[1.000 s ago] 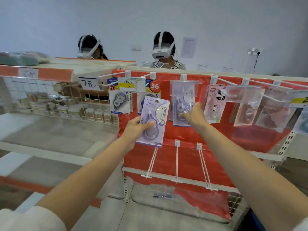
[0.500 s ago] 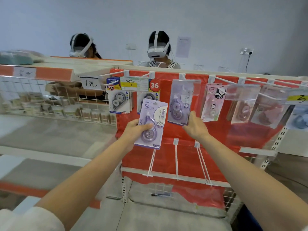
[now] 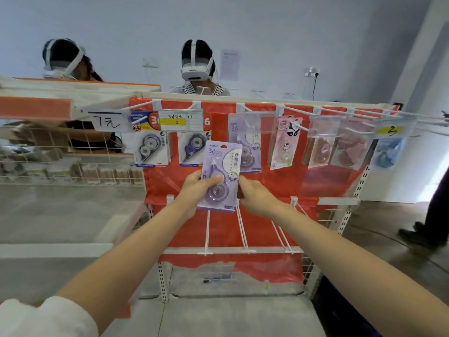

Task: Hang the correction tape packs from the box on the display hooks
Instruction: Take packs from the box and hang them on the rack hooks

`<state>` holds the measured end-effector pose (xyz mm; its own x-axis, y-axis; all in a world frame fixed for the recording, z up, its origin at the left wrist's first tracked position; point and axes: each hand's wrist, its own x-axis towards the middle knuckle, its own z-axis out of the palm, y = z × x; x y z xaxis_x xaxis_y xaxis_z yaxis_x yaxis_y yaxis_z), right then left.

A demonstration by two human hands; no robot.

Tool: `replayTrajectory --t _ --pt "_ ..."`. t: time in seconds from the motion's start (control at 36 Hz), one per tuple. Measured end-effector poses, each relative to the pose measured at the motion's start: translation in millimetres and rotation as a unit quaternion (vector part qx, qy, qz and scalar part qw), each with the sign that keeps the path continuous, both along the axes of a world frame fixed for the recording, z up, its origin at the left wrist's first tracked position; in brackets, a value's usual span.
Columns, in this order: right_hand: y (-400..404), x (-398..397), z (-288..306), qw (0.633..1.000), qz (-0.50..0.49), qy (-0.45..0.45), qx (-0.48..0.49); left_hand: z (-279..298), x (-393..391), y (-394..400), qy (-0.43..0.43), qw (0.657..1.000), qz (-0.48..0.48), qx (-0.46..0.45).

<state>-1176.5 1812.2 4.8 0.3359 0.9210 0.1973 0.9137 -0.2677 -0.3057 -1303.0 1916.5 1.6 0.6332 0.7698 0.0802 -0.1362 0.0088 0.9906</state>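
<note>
- Nearest, in the lower part of the frame, my two forearms reach up toward the middle; a white sleeve (image 3: 46, 317) shows at the lower left corner.
- In the centre, my left hand (image 3: 194, 190) grips the purple correction tape pack (image 3: 220, 177); the thumb lies across its front over the round tape wheel, the fingers are curled behind the card.
- My right hand (image 3: 255, 194) is just beside the pack's right edge; its fingers are bent and seem to touch that edge, but I cannot tell whether they really pinch it or hold nothing.
- The pack stands almost upright, a little tilted, in front of the red back panel (image 3: 315, 186); it is not yet on any hook; the box is not in view.
- Behind and above it, in the middle of the frame, the matching purple packs (image 3: 250, 132) hang on a white upper hook (image 3: 245, 108); I judge this is the right place.
- To do it well, I should raise the pack to the hook's tip, hold it straight with both hands, find the hole at the card's top, then slide it back; if the card is tilted, the hole can miss the wire.
- Further left hang the blue packs (image 3: 150, 147) under a price tag (image 3: 181, 121); to the right the pink panda pack (image 3: 285, 142).
- Farthest, at the top of the frame, two persons with headsets (image 3: 195, 74) stand behind the rack.
</note>
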Motion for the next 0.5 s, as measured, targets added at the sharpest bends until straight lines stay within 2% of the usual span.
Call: replayTrajectory --t 0.11,0.19,0.25,0.33,0.5 --pt "-2.6 -15.2 7.8 0.991 0.026 0.126 0.028 1.4 -3.3 6.8 0.014 1.0 -0.012 0.018" --pt "-3.6 -26.1 15.5 0.949 0.072 0.305 0.034 1.7 -4.7 8.6 0.018 0.998 -0.033 0.044" --pt "-1.6 -29.6 16.1 0.926 0.068 0.366 0.059 1.4 -6.3 8.9 0.032 0.996 -0.049 0.072" --pt "3.1 -29.9 12.4 0.913 0.036 0.384 0.132 -0.4 -9.3 10.4 0.088 0.981 -0.059 0.161" --pt "-0.9 -20.3 14.0 0.925 -0.063 0.314 0.202 5.7 -16.3 8.1 0.2 0.919 -0.071 0.331"
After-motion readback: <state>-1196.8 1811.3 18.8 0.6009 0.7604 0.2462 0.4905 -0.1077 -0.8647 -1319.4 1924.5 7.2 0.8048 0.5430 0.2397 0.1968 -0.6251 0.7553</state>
